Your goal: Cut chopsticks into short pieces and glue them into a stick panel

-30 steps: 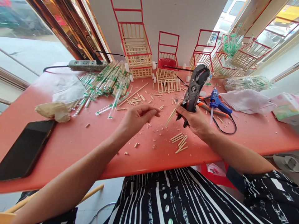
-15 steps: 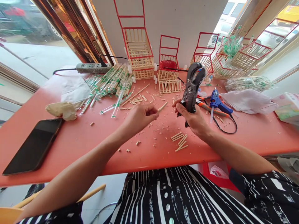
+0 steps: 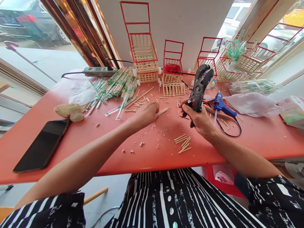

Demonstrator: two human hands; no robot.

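Note:
My left hand [image 3: 148,113] is low over the middle of the table, its fingers closed on short wooden sticks [image 3: 163,111] that poke out to the right; how many it holds is partly hidden. My right hand [image 3: 197,117] grips the handles of a black pipe cutter [image 3: 199,85], jaws pointing up and apart, with nothing between them. Below and between the hands lies a small group of cut wooden pieces [image 3: 184,142]. Behind my left hand more cut sticks [image 3: 140,103] lie scattered, with chips and crumbs around them.
Wrapped chopsticks [image 3: 116,84] and a power strip [image 3: 99,71] lie back left, a phone [image 3: 42,145] at left. Small stick-built carts [image 3: 144,57] stand along the wall. A blue glue gun [image 3: 223,106], a cloth [image 3: 254,104] and a tissue pack [image 3: 293,109] lie right.
My left hand has lowered toward the table with its fingers turned down, and more than one stick now shows at its fingertips. The cutter stays in my right hand, slightly shifted right.

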